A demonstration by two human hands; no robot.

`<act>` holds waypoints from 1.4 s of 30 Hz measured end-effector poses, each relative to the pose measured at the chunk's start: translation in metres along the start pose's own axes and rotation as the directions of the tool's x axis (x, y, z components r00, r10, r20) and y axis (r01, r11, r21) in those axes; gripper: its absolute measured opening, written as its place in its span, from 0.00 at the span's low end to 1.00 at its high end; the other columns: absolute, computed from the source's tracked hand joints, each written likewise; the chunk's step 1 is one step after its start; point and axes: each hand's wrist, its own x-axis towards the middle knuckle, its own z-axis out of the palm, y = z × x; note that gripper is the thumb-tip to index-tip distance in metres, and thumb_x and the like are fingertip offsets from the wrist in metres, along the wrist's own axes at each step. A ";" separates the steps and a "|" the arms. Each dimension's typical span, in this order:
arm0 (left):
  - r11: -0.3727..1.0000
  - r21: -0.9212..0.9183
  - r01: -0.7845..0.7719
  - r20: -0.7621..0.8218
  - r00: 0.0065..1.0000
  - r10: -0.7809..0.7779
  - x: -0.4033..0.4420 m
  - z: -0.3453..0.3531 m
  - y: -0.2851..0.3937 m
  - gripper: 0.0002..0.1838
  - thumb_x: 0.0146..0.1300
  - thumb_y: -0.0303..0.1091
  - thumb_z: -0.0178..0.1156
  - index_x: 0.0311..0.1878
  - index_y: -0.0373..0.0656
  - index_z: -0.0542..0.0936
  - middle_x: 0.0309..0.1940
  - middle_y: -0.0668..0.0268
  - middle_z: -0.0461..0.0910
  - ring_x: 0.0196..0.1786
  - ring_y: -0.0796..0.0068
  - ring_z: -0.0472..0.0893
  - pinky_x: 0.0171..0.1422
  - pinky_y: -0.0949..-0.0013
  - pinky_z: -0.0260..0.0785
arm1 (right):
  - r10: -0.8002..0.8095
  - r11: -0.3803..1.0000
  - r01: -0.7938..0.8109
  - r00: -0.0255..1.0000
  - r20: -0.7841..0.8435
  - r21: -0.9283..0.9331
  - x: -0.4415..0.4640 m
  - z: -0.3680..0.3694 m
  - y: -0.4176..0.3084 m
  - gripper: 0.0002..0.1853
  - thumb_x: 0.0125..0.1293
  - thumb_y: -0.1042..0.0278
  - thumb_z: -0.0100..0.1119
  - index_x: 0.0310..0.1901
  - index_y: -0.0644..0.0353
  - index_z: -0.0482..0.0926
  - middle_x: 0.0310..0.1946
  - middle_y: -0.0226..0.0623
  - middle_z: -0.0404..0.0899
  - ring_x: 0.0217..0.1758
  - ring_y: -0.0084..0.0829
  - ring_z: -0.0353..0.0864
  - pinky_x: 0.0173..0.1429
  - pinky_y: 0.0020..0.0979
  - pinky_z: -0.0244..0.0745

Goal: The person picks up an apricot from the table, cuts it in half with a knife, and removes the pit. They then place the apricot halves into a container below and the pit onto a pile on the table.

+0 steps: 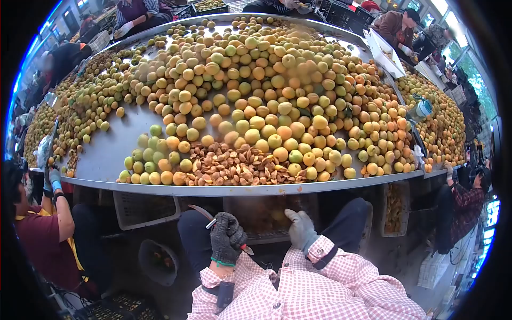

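Note:
A dark knitted glove with a green cuff covers my left hand (226,239), closed around a curved knife (201,212) whose blade points up and left. A small red-and-metal piece (247,249) sticks out below its fingers; whether it belongs to the knife is unclear. My right hand (302,229), in a grey glove, has its fingers curled; anything inside is hidden. Both hands are apart, below the front edge of a metal table (229,190). On it lie heaped yellow-orange fruits (256,122) and a pile of brown, opened fruit pieces (229,164) near the edge.
Under the table are a white crate (148,210), a dark crate (269,234) between my knees and a crate of fruit (394,208). A round tub (158,262) stands lower left. Gloved workers sit left, right and across. A blue-green container (423,108) sits right.

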 end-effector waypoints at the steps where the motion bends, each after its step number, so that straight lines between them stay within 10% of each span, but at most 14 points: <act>1: 0.999 0.041 -0.009 -0.003 1.000 0.010 0.000 0.000 -0.002 0.12 0.70 0.46 0.52 0.34 0.51 0.73 0.16 0.76 0.58 0.13 0.84 0.57 0.17 0.76 0.50 | -0.001 1.000 0.001 1.000 0.001 -0.003 0.005 -0.002 -0.003 0.08 0.67 0.71 0.54 0.44 0.63 0.77 0.40 0.37 0.78 0.40 0.29 0.77 0.47 0.30 0.72; 4: 0.995 0.098 -0.003 -0.026 1.000 0.005 0.001 0.005 -0.002 0.12 0.69 0.45 0.53 0.34 0.50 0.73 0.15 0.76 0.58 0.13 0.83 0.56 0.17 0.76 0.49 | -0.256 0.831 0.184 0.964 0.068 0.525 0.011 -0.023 -0.040 0.11 0.64 0.67 0.58 0.45 0.63 0.77 0.39 0.33 0.78 0.43 0.23 0.73 0.51 0.24 0.68; 6: 0.993 0.119 0.026 -0.060 0.998 -0.019 0.000 0.009 -0.003 0.11 0.69 0.44 0.53 0.34 0.49 0.74 0.15 0.76 0.58 0.12 0.83 0.56 0.17 0.75 0.49 | -0.530 0.847 0.527 0.848 -0.030 -0.076 0.038 -0.040 -0.070 0.10 0.61 0.70 0.60 0.44 0.60 0.77 0.38 0.41 0.78 0.43 0.36 0.77 0.46 0.29 0.71; 7: 0.988 0.156 0.023 -0.068 0.998 -0.013 0.001 0.011 -0.003 0.11 0.69 0.44 0.54 0.34 0.49 0.74 0.15 0.76 0.58 0.12 0.83 0.56 0.17 0.75 0.49 | -0.815 0.573 0.762 0.569 -0.112 -0.302 0.058 -0.045 -0.094 0.10 0.59 0.67 0.61 0.43 0.58 0.76 0.37 0.43 0.77 0.42 0.43 0.76 0.43 0.35 0.70; 10: 0.981 0.191 0.026 -0.084 0.996 -0.010 0.003 0.009 -0.005 0.11 0.69 0.43 0.54 0.34 0.49 0.74 0.15 0.76 0.58 0.12 0.83 0.56 0.17 0.75 0.49 | -0.783 0.357 0.540 0.618 0.070 -0.762 0.110 -0.046 -0.121 0.15 0.52 0.64 0.63 0.42 0.53 0.75 0.39 0.37 0.78 0.45 0.38 0.77 0.49 0.38 0.68; 13: 0.981 0.191 0.011 -0.090 0.996 0.006 0.004 0.007 -0.005 0.11 0.69 0.43 0.54 0.34 0.49 0.74 0.15 0.75 0.59 0.12 0.83 0.56 0.16 0.75 0.49 | -0.558 0.316 0.356 0.819 0.132 -0.880 0.133 -0.034 -0.135 0.18 0.49 0.62 0.65 0.43 0.53 0.76 0.40 0.37 0.78 0.47 0.37 0.76 0.50 0.38 0.67; 20: 0.969 0.246 -0.011 -0.093 0.995 0.034 0.007 0.001 -0.010 0.10 0.69 0.42 0.54 0.35 0.47 0.75 0.15 0.75 0.60 0.12 0.82 0.57 0.16 0.75 0.50 | -0.522 0.262 0.346 0.836 0.169 -0.901 0.126 -0.045 -0.127 0.21 0.45 0.60 0.67 0.43 0.54 0.75 0.41 0.40 0.77 0.47 0.38 0.76 0.50 0.38 0.67; 27: 0.973 0.230 0.003 -0.080 0.997 0.016 0.006 -0.002 -0.016 0.05 0.67 0.34 0.58 0.36 0.46 0.77 0.16 0.76 0.62 0.14 0.81 0.62 0.16 0.74 0.53 | -0.784 0.505 0.602 0.620 -0.037 -0.619 0.089 -0.054 -0.121 0.26 0.47 0.66 0.67 0.49 0.57 0.69 0.42 0.40 0.74 0.44 0.39 0.77 0.47 0.38 0.71; 29: 0.954 0.299 -0.022 -0.084 0.995 0.050 0.006 -0.004 -0.020 0.04 0.66 0.33 0.58 0.35 0.45 0.76 0.17 0.74 0.64 0.15 0.78 0.65 0.18 0.72 0.57 | -0.522 0.774 0.422 0.847 0.099 0.472 0.052 -0.064 -0.123 0.28 0.48 0.71 0.65 0.53 0.59 0.68 0.45 0.34 0.73 0.46 0.34 0.78 0.45 0.31 0.74; 31: 0.927 0.372 -0.043 -0.083 0.993 0.079 0.012 -0.010 -0.027 0.03 0.65 0.32 0.58 0.35 0.45 0.76 0.18 0.72 0.67 0.17 0.74 0.68 0.20 0.69 0.61 | -0.431 0.637 -0.088 0.783 0.448 0.766 0.029 -0.062 -0.097 0.30 0.52 0.75 0.63 0.58 0.58 0.66 0.47 0.29 0.71 0.46 0.27 0.77 0.46 0.24 0.73; 33: 0.263 0.795 -0.547 0.471 0.829 0.300 0.020 -0.020 -0.037 0.03 0.63 0.30 0.57 0.35 0.42 0.76 0.23 0.66 0.75 0.24 0.65 0.76 0.29 0.66 0.69 | -0.368 0.658 -0.247 0.718 0.591 0.711 0.002 -0.055 -0.081 0.31 0.55 0.74 0.63 0.62 0.57 0.65 0.47 0.30 0.70 0.45 0.24 0.76 0.46 0.22 0.73; 34: 0.002 0.847 -0.532 0.520 0.828 0.211 0.011 -0.002 -0.035 0.06 0.61 0.33 0.56 0.37 0.41 0.76 0.30 0.58 0.80 0.31 0.57 0.80 0.36 0.61 0.71 | -0.320 0.699 -0.261 0.719 0.617 0.666 -0.003 -0.048 -0.068 0.32 0.56 0.72 0.64 0.63 0.57 0.64 0.49 0.29 0.70 0.46 0.23 0.76 0.46 0.22 0.73; 38: -0.283 0.914 -0.292 0.306 0.952 0.008 -0.009 0.033 -0.044 0.13 0.60 0.41 0.57 0.43 0.44 0.76 0.37 0.53 0.81 0.42 0.47 0.80 0.41 0.52 0.72 | -0.262 0.765 -0.176 0.794 0.549 0.620 -0.024 -0.029 -0.037 0.22 0.62 0.71 0.62 0.58 0.59 0.71 0.47 0.30 0.75 0.43 0.20 0.76 0.46 0.22 0.73; 42: -0.288 0.829 -0.479 0.459 0.878 -0.138 -0.018 0.040 -0.046 0.18 0.61 0.44 0.59 0.46 0.41 0.74 0.35 0.54 0.81 0.39 0.50 0.81 0.42 0.53 0.73 | -0.304 0.760 -0.059 0.848 0.435 0.647 -0.029 -0.034 -0.010 0.09 0.66 0.71 0.57 0.47 0.62 0.77 0.38 0.31 0.79 0.39 0.20 0.77 0.46 0.22 0.72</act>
